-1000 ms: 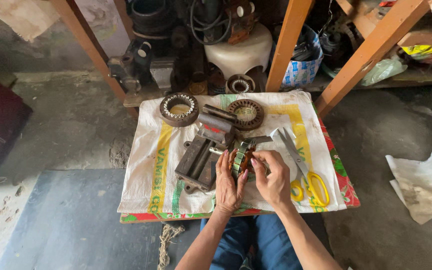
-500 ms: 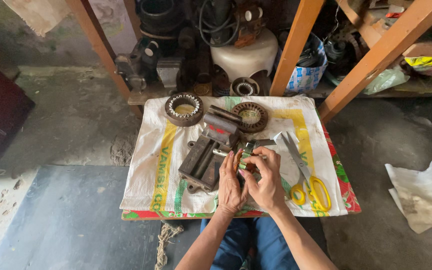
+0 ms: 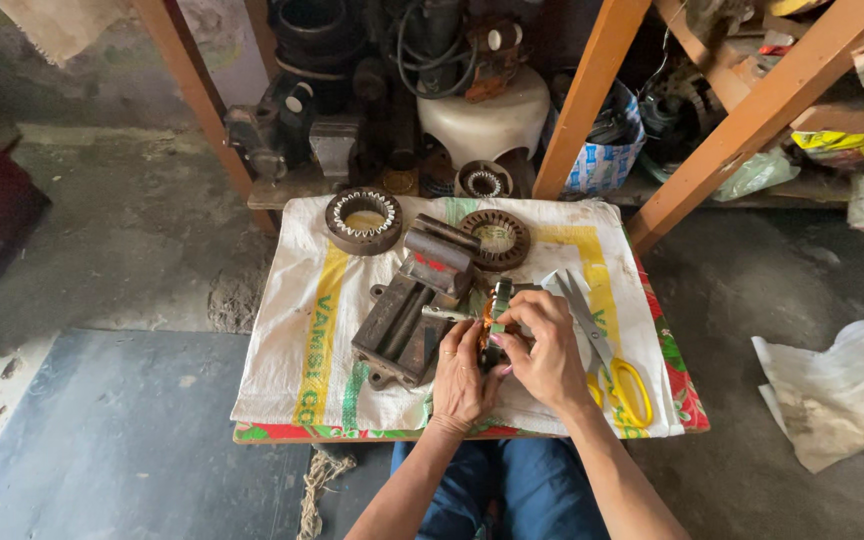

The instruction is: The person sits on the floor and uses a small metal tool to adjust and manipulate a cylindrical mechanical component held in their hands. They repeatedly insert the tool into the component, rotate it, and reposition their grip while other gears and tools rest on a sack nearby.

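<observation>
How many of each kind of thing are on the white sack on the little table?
Toothed metal rings: 2
Dark metal vise: 1
Yellow-handled scissors: 1
Copper-wound part held by the left hand and right hand: 1
Total: 5

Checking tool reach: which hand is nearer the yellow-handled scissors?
Right. The right hand lies just beside the yellow-handled scissors, nearly touching the blades; the left hand sits farther off, beyond the right hand, near the vise.

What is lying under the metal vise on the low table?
The metal vise rests on a white woven sack spread over the table; a red floral cloth peeks out beneath the sack's edges. The tabletop itself is covered.
</observation>
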